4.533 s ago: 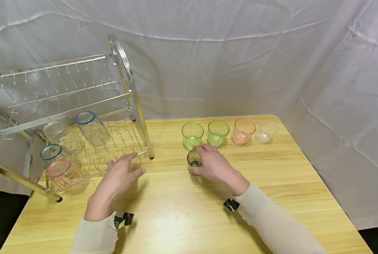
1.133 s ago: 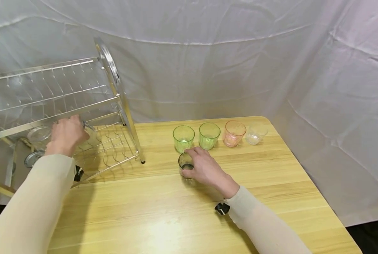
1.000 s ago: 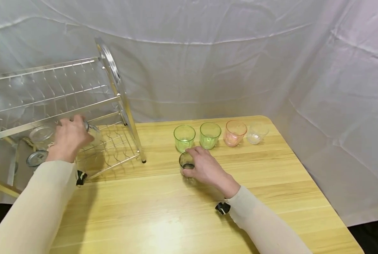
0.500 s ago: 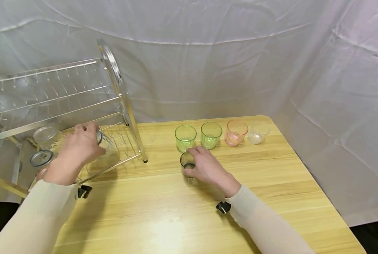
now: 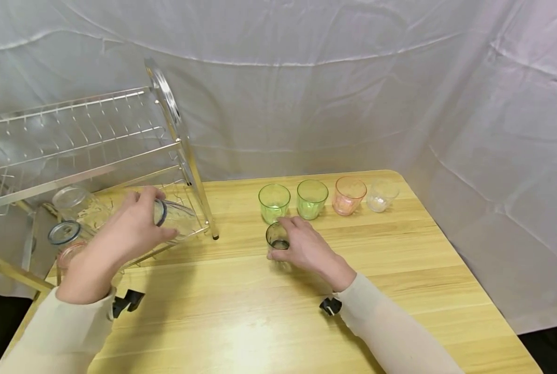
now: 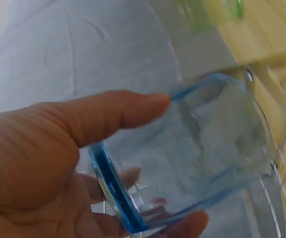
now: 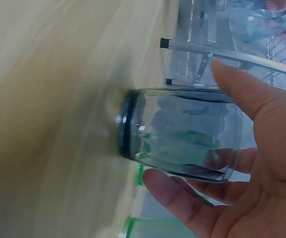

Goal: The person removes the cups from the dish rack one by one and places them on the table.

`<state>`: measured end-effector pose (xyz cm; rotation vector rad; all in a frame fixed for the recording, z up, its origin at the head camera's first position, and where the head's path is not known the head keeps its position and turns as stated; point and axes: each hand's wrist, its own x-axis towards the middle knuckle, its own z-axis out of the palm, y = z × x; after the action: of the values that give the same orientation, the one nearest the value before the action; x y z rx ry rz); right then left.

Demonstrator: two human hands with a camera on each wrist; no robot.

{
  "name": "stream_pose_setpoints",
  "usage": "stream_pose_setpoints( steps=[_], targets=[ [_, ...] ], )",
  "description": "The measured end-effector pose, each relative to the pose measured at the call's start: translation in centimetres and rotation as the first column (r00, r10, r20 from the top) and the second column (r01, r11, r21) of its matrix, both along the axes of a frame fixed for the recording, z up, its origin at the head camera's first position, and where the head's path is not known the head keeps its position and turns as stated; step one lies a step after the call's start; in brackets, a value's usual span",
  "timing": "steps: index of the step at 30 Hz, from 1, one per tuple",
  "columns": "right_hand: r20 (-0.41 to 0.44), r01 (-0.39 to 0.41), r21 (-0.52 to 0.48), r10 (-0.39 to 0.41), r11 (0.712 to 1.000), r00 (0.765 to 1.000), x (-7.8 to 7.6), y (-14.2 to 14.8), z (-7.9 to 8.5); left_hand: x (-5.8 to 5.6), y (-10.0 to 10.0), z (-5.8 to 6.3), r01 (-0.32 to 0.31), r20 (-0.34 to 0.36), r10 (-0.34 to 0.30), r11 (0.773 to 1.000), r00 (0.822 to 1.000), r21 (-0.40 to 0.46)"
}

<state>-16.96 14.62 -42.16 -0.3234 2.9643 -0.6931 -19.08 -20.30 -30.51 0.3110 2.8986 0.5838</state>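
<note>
My left hand (image 5: 131, 228) grips a clear glass tumbler with a blue base (image 6: 222, 134) by its base end, thumb on one side and fingers on the other. This tumbler lies tilted, its mouth pointing right, over the lower tier of the metal dish rack (image 5: 199, 192). On the table, my right hand (image 5: 313, 252) holds a smoky grey tumbler (image 7: 182, 134) between thumb and fingers; it stands upright in front of two green tumblers, the left green tumbler (image 5: 274, 202) and the right green tumbler (image 5: 312, 200).
A pink tumbler (image 5: 348, 196) and a clear tumbler (image 5: 381, 197) continue the row at the back of the wooden table (image 5: 260, 311). Upturned in the rack are a clear tumbler (image 5: 75, 202), a blue-based tumbler (image 5: 65, 232) and a pink one (image 5: 70, 252), partly behind my left hand.
My left hand has reached into the rack, taken hold of the blue-based tumbler and drawn it right and nearer, tipping it over. The right hand stays around the grey tumbler.
</note>
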Motion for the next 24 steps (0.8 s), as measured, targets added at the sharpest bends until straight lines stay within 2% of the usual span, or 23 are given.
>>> stream_pose_setpoints(
  steps=[4, 8, 12, 16, 21, 24],
  targets=[
    [0.009, 0.047, -0.028, -0.047, 0.999, 0.999, 0.3, 0.4, -0.1, 1.0, 1.0, -0.4, 0.027, 0.03, -0.031, 0.992, 0.999, 0.121],
    [-0.053, 0.07, -0.091, -0.075, 0.993, 0.996, 0.7, 0.8, 0.3, 1.9, 1.9, -1.2, 0.061, 0.043, -0.074, 0.965, 0.996, 0.254],
    [-0.175, 0.016, -0.167, -0.045, 0.986, 0.983, 1.2, 1.1, 0.7, 2.7, 2.7, -2.0, 0.087, 0.056, -0.113, 0.935, 0.992, 0.344],
    [-0.232, -0.058, -0.23, 0.003, 0.971, 0.973, 2.0, 1.4, 1.1, 3.3, 3.7, -3.1, 0.084, 0.087, -0.134, 0.899, 0.987, 0.429],
    [-0.244, -0.154, -0.296, 0.081, 0.943, 0.966, 3.0, 1.6, 1.6, 3.7, 5.2, -4.8, 0.066, 0.135, -0.17, 0.825, 0.976, 0.561],
    [-0.246, -0.217, -0.351, 0.135, 0.911, 0.96, 3.5, 1.7, 1.9, 4.0, 6.1, -5.8, 0.061, 0.157, -0.206, 0.77, 0.966, 0.636]
  ],
)
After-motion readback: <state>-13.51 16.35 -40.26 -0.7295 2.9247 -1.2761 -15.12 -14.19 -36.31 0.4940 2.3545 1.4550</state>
